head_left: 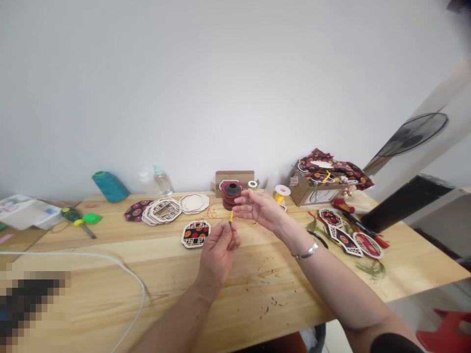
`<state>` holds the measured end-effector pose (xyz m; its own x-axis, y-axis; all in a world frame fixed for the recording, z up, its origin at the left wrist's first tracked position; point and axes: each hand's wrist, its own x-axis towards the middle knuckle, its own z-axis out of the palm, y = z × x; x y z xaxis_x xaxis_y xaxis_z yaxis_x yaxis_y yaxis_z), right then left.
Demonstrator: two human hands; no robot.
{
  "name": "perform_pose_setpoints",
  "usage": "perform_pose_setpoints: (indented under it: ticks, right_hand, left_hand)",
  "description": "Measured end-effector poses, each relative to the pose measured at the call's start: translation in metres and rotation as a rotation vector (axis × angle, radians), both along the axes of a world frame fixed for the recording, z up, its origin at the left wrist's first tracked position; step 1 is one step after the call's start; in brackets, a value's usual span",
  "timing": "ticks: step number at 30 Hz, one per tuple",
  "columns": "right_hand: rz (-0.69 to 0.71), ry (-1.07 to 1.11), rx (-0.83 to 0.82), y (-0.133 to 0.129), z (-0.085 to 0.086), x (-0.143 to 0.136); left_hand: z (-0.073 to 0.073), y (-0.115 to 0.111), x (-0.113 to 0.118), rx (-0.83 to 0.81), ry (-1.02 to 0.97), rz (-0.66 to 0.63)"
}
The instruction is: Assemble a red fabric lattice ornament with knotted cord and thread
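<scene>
Left grip point(219, 247) pinches thin, bright yellow cord point(231, 215)

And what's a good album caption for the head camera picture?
A person's left grip pinches a yellow strand, the right grip open beside it, above a wooden table.

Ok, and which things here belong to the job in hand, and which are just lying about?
Likely the job: yellow strand pinched in the left hand, yellow spool, patterned panel.
Probably just lying about: green-handled tool, clear bottle, fan.
</scene>
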<state>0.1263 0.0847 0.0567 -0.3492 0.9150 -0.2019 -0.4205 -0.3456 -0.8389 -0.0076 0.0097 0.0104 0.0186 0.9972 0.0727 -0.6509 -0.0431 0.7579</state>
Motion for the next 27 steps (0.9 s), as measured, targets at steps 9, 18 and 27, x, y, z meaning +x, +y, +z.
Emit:
perform_pose_setpoints:
  ticks: [9,18,27]
  right_hand:
    - [0.072,-0.133,-0.010,0.021,0.020,0.009]
    - [0.088,-0.223,-0.047,0.041,0.031,-0.003]
    - [0.036,-0.222,-0.016,0.060,0.050,0.008]
  left_hand:
    - [0.001,0.001,-0.001,0.032,-0.035,0.026]
    - [0.006,0.009,-0.006,-0.044,-0.168,0.080]
    - [0.007,0.012,-0.011,-0.030,-0.231,0.080]
